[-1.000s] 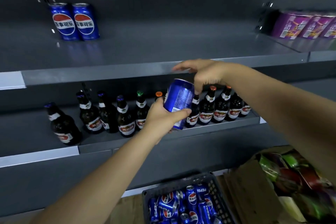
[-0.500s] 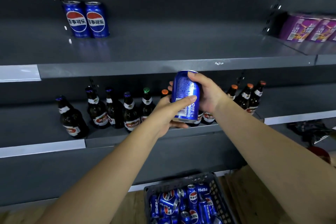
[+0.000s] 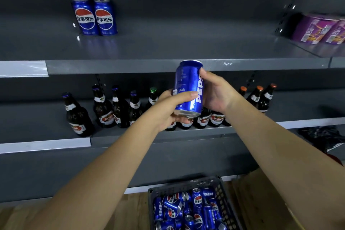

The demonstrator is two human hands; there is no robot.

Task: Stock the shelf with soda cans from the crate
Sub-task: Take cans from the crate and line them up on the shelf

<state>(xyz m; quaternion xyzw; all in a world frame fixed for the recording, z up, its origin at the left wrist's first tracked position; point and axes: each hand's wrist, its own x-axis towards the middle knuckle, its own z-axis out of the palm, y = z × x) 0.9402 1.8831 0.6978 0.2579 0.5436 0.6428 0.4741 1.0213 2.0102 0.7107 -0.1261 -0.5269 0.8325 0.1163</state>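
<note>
A blue soda can (image 3: 188, 87) stands upright in mid-air, level with the front lip of the upper shelf (image 3: 168, 48). My left hand (image 3: 169, 109) grips its lower left side, thumb across the front. My right hand (image 3: 217, 91) wraps its right side. Two blue soda cans (image 3: 95, 17) stand side by side at the back left of the upper shelf. Below, a dark plastic crate (image 3: 223, 190) on the floor holds several loose blue cans (image 3: 186, 209).
A row of dark glass bottles (image 3: 112, 108) lines the lower shelf behind my hands. Purple boxes (image 3: 321, 30) sit on the neighbouring shelf at the upper right. A dark bag (image 3: 323, 136) lies at the right, cardboard beside the crate.
My right hand came down from the shelf lip and closed on the can. The can has risen and been turned, so its white lettering now faces me.
</note>
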